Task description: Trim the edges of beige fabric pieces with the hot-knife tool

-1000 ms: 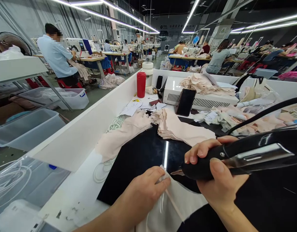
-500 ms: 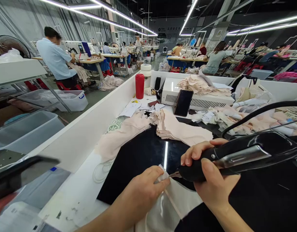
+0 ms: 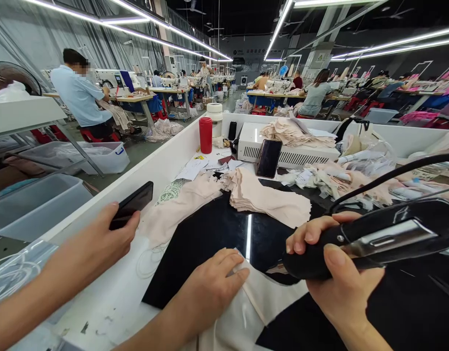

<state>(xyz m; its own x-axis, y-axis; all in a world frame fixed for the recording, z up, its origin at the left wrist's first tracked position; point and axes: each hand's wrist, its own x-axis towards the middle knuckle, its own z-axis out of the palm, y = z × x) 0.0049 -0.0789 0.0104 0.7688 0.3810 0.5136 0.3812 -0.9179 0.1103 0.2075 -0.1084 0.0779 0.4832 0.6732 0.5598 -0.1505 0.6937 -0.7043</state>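
Observation:
My left hand (image 3: 213, 282) lies on a cream piece of fabric (image 3: 271, 297), its thumb and fingers closed on the edge near a narrow seam strip. Gripped in my right hand (image 3: 337, 263) is a black corded hand tool (image 3: 388, 239) with a silver lever along its side. The tool's metal tip (image 3: 277, 269) points left over a glossy black board (image 3: 205, 239), apart from my left fingertips. Another person's hand (image 3: 100, 231) reaches in from the left, holding a dark smartphone (image 3: 134, 202) above the white table edge.
Behind the board lies a stack of cream fabric pieces (image 3: 264, 195). A phone (image 3: 269, 158) leans against a white vented box (image 3: 301, 153). A red bottle (image 3: 205, 135) stands at the back left. The tool's cable (image 3: 385, 178) arches over scraps on the right. A white wall (image 3: 147, 168) borders the left.
The other person's hand has come into view from the left with the phone, earlier a blur at the edge. My right hand has drawn the tool tip rightward, away from my left fingertips.

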